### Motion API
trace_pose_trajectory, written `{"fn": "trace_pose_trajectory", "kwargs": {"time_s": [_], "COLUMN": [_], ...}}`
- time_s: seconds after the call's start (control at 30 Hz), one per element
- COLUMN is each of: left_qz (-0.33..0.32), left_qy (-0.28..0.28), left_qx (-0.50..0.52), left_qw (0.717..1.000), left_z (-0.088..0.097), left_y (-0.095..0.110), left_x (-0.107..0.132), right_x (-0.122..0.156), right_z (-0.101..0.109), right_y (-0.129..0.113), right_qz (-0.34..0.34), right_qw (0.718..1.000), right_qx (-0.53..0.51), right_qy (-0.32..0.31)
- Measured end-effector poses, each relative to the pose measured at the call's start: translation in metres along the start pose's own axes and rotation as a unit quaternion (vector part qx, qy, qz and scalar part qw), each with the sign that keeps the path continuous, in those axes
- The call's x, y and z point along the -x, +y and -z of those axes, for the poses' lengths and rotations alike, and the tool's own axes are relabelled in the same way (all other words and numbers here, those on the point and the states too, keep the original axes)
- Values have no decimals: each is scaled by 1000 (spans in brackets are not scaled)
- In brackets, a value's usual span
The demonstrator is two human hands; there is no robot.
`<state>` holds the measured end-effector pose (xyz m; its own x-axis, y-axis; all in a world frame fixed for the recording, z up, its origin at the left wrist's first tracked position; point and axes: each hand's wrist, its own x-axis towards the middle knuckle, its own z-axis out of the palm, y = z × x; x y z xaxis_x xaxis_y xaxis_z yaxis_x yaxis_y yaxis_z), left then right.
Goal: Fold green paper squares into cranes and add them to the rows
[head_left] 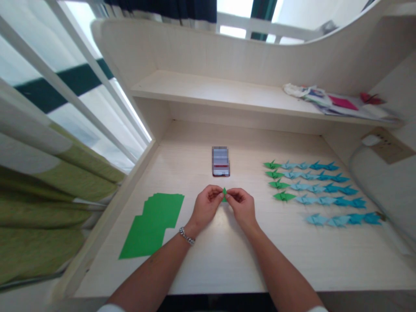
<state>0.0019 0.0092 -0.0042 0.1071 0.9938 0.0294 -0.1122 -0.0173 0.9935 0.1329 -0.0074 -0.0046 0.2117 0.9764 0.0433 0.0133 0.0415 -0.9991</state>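
On the pale table (221, 264), our left hand (206, 207) and right hand (243, 207) pinch a small folded green paper (224, 191), which uneven pulling could tear.

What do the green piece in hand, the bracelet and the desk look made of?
Green piece: likely matte paper; crisp pointed tip, no shine.
Bracelet: probably polished metal; silvery, glinting links.
Desk: wood or wood-look laminate, satin; pale, faint grain, soft bright reflection.

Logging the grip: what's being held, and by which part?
Folded green paper, its left side in the left hand, its right side in the right hand.
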Motion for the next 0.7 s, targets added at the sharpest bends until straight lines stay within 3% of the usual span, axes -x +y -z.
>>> {"fn": "trace_pose_trajectory", "kwargs": {"time_s": [0.13,0.33,0.7], "left_qz": [-2,0,-27], "left_qy": [10,-16,-39], "left_qx": [6,3,-65], "left_qw": [1000,1000,997], "left_z": [1,3,2], "left_y": [0,-4,-1], "left_x": [0,1,6], "right_x": [0,-3,-6], "right_z": [-1,2,7], "right_y": [2,4,10], "right_qz": [-9,-47,-23], "right_qw": [1000,998,997], "right_qx": [-20,-2,44], "right_qy": [5,-36,-66]}}
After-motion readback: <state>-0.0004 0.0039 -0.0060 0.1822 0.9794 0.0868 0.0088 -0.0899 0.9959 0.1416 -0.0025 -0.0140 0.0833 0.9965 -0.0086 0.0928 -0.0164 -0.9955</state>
